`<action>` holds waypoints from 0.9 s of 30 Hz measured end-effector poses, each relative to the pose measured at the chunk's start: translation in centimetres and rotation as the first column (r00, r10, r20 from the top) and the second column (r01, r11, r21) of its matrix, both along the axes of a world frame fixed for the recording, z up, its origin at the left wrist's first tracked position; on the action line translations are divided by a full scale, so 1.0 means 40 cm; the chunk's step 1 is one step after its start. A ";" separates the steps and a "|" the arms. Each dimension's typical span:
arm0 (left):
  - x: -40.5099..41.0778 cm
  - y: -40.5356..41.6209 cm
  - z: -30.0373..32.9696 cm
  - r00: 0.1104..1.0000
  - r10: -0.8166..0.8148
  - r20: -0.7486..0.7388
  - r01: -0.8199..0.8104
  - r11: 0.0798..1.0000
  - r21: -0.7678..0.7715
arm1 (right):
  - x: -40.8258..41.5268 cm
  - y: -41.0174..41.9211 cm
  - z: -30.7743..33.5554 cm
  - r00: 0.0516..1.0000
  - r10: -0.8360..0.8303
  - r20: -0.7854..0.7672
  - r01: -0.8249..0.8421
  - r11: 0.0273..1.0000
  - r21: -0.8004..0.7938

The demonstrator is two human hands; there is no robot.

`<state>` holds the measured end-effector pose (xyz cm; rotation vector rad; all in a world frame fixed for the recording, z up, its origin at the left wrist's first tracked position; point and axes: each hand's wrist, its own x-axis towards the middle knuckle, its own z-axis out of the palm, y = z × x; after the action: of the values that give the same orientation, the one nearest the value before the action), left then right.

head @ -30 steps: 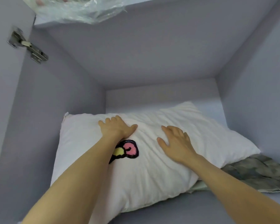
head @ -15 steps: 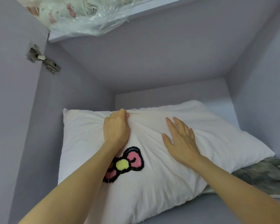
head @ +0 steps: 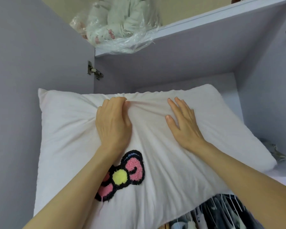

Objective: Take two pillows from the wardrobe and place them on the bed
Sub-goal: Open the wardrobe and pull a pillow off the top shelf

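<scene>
Starting out: left hand (head: pixel 113 124) bunches the white pillow (head: pixel 163 162) cloth, right hand (head: pixel 182 123) lies flat beside it; nothing on the bed yet.

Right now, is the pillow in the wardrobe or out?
Partly out. The pillow overhangs the shelf front above hanging clothes; left hand grips its fabric, right hand lies flat on it.

Compartment, grey-lilac wardrobe (head: pixel 180 66): open space stood above the white pillow with pink-and-yellow bow patch (head: pixel 155 162). Left: grey side panel (head: pixel 31 80) beside the pillow; metal door hinge (head: pixel 94 71) projecting. Overhead: shelf edge (head: pixel 205 20) with overhanging clear plastic bag of folded cloth (head: pixel 120 28). Below front: dark hanging clothes in plastic covers (head: pixel 221 214).
</scene>
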<state>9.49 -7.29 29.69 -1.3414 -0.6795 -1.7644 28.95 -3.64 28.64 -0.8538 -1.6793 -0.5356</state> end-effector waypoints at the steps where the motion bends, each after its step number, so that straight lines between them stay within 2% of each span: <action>1: -0.023 -0.027 -0.019 1.000 0.005 -0.002 -0.005 1.000 -0.010 | -0.017 -0.026 0.002 1.000 0.018 -0.006 -0.018 1.000 -0.005; 4: -0.088 -0.112 -0.089 0.997 -0.032 0.076 0.038 0.997 -0.070 | -0.063 -0.099 0.009 1.000 -0.009 -0.004 0.009 0.999 -0.046; 8: -0.130 -0.215 -0.197 0.990 -0.070 0.120 0.087 0.986 -0.145 | -0.134 -0.160 -0.037 0.992 -0.064 0.109 0.086 0.972 -0.217; 10: -0.165 -0.277 -0.258 0.990 -0.048 0.132 0.074 0.977 -0.202 | -0.185 -0.200 -0.067 0.986 -0.010 0.169 0.061 0.953 -0.298; 12: -0.185 -0.306 -0.307 0.993 -0.025 0.117 0.045 0.984 -0.173 | -0.211 -0.204 -0.071 0.977 0.038 0.209 0.038 0.937 -0.346; 14: -0.201 -0.358 -0.349 0.997 0.004 0.080 0.012 0.980 -0.198 | -0.245 -0.226 -0.090 0.952 0.093 0.292 0.050 0.894 -0.446; 16: -0.215 -0.414 -0.392 0.998 0.048 0.040 -0.039 0.980 -0.197 | -0.273 -0.248 -0.133 0.915 0.159 0.371 0.103 0.796 -0.596; 19: -0.223 -0.472 -0.432 0.996 0.092 -0.018 -0.094 0.973 -0.209 | -0.276 -0.271 -0.219 0.906 0.331 0.262 0.013 0.598 -0.801; 21: -0.221 -0.504 -0.464 0.987 0.127 -0.104 -0.146 0.966 -0.215 | -0.277 -0.289 -0.312 0.921 0.358 0.155 -0.081 0.565 -0.821; 24: -0.230 -0.554 -0.557 0.931 0.190 -0.312 -0.275 0.926 -0.257 | -0.294 -0.318 -0.491 0.958 0.284 -0.021 -0.205 0.635 -0.745; 27: -0.271 -0.610 -0.646 0.881 0.166 -0.443 -0.366 0.833 -0.415 | -0.295 -0.371 -0.612 0.930 0.299 -0.215 -0.365 0.674 -0.643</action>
<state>-1.37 -31.70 3.85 -1.7699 -1.0731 -1.0753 17.16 -18.48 4.15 -1.0200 -1.9070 0.4133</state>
